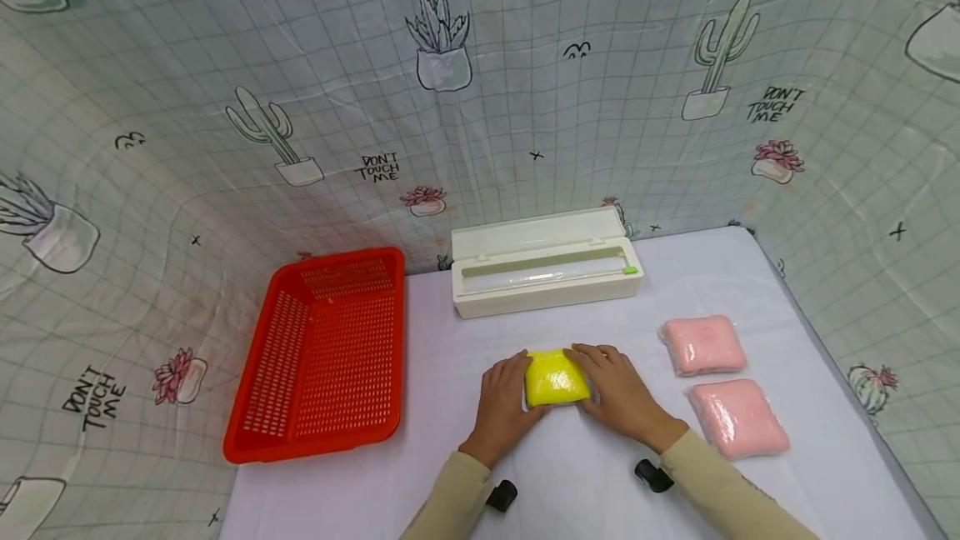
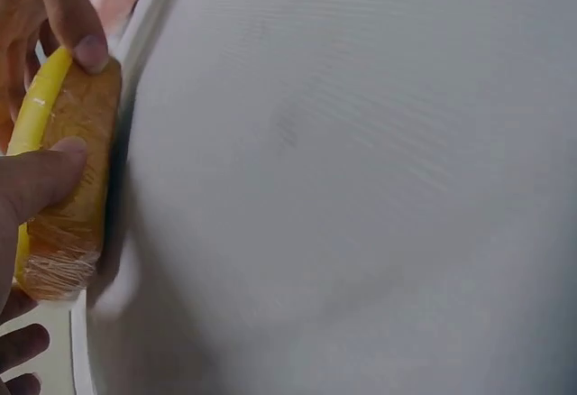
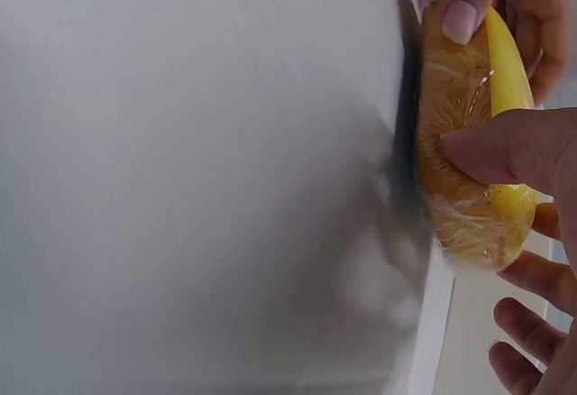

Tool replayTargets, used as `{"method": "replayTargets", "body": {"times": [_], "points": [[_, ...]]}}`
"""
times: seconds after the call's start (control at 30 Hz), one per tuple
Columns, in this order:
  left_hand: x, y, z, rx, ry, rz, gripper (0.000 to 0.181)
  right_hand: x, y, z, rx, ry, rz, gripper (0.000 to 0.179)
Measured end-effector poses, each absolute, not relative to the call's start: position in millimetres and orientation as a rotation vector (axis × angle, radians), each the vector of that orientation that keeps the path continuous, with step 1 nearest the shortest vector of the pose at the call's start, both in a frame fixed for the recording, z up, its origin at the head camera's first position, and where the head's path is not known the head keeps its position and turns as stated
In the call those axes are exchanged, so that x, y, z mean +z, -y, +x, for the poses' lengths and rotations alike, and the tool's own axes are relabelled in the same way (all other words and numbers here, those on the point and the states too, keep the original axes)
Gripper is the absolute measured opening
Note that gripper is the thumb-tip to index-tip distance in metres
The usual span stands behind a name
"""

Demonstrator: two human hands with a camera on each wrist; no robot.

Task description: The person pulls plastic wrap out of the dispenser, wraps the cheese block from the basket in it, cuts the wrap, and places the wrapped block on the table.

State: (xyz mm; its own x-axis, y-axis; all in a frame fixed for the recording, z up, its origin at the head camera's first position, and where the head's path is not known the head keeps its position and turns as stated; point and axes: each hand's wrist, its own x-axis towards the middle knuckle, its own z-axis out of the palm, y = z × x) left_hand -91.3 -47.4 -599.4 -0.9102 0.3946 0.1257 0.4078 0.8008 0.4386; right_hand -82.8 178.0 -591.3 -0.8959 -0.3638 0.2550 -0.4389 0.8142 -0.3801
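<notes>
A yellow block (image 1: 557, 380) tightly wrapped in clear, shiny film sits between both hands at the front middle of the table. My left hand (image 1: 506, 400) holds its left side and my right hand (image 1: 621, 397) holds its right side. Up close in the left wrist view, the block's side (image 2: 83, 115) looks orange-brown below the yellow top, with creased film at one end. Both thumbs press on that side in the right wrist view, where the wrapped block (image 3: 451, 79) also shows; the fingers go round the far side and are partly hidden.
Behind the hands stands a white film dispenser box (image 1: 547, 302), lid raised, a roll inside and a green slider on its edge. A red perforated basket (image 1: 345, 365) is at left. Two pink wrapped blocks, one farther back (image 1: 705, 344) and one nearer (image 1: 738, 417), lie at right.
</notes>
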Motion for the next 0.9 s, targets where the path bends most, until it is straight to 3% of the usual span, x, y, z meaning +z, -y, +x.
{"method": "replayTargets", "body": {"times": [0.47, 0.9], "points": [[-598.9, 3.6, -122.8, -0.486, 2.966, -0.697, 0.077, -584.6, -204.5, -102.8, 0.627, 2.874, 0.453, 0.065], [-603.0, 2.9, -120.7, -0.382, 2.985, -0.716, 0.076, -593.2, -202.3, -96.4, 0.541, 2.925, 0.382, 0.063]]}}
